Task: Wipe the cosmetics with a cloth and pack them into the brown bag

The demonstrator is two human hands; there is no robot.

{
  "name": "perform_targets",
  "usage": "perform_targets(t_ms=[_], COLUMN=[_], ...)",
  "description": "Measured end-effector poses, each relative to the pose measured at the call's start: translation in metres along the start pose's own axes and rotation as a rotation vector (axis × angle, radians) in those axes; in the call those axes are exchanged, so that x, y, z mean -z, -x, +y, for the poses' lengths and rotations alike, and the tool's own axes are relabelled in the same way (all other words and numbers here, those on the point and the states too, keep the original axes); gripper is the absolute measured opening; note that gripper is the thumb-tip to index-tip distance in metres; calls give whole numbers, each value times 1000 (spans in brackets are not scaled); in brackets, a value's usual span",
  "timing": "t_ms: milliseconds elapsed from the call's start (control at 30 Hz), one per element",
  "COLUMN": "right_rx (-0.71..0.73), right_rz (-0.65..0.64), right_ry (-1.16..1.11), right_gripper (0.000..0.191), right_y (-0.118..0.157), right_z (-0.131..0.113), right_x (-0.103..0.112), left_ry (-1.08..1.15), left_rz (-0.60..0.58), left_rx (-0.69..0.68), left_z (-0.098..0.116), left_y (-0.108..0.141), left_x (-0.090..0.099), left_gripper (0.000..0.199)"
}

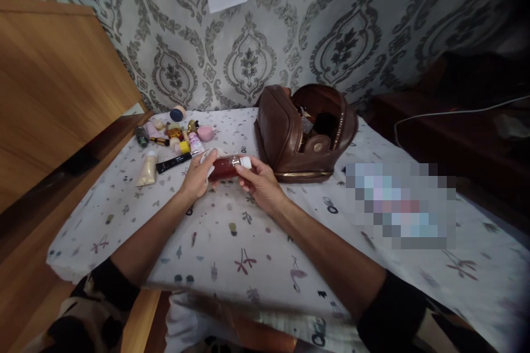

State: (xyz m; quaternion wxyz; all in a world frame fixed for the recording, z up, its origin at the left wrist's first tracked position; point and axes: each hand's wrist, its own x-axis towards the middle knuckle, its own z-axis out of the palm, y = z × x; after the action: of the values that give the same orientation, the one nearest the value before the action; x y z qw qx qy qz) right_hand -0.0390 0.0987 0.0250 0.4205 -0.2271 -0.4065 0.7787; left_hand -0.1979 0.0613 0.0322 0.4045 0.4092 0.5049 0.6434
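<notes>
A clear bottle of dark red liquid [223,169] with a white cap lies sideways between my hands, above the patterned white cloth [215,253]. My left hand [197,175] is closed round its bottom end, with a white tissue or wipe [210,158] between fingers and bottle. At the capped end, the fingers of my right hand [261,181] grip the neck and cap. Just right of my hands stands a brown leather bag [275,127], unzipped, with dark items inside it.
Left of my hands lie a black tube [174,162], a cream tube [148,170], a pink sponge [205,133] and several small cosmetics. A blurred-out object [399,204] is at the right. A wooden panel [53,83] borders the left side; patterned wall behind.
</notes>
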Motion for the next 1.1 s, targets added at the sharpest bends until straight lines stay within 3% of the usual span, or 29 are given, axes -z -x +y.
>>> perform_targets(t_ms=[233, 333, 467, 633, 800, 967, 1033, 1100], right_rx=[-9, -8, -12, 4, 16, -5, 1, 45], right_rz=[-51, -67, -7, 67, 89, 76, 57, 37], right_ry=[-8, 7, 26, -57, -132, -144, -131, -76], right_gripper=[63, 64, 54, 42, 39, 40, 45, 51], right_y=[1, 1, -2, -8, -9, -4, -3, -2], right_z=[5, 7, 9, 12, 13, 9, 10, 13], right_x=[-1, -1, 2, 7, 7, 2, 1, 0], left_ry=[75, 26, -268, -751, -921, -943, -885, -760], left_rz=[25, 31, -3, -261, -357, -290, -177, -74], left_rx=[170, 179, -59, -557, -728, -682, -589, -413], left_z=[4, 2, 0, 6, 9, 10, 9, 7], left_y=[-2, -1, 3, 14, 15, 12, 11, 11], left_x=[-2, -3, 0, 2, 5, 9, 7, 4], left_gripper=[53, 54, 56, 44, 40, 43, 45, 48])
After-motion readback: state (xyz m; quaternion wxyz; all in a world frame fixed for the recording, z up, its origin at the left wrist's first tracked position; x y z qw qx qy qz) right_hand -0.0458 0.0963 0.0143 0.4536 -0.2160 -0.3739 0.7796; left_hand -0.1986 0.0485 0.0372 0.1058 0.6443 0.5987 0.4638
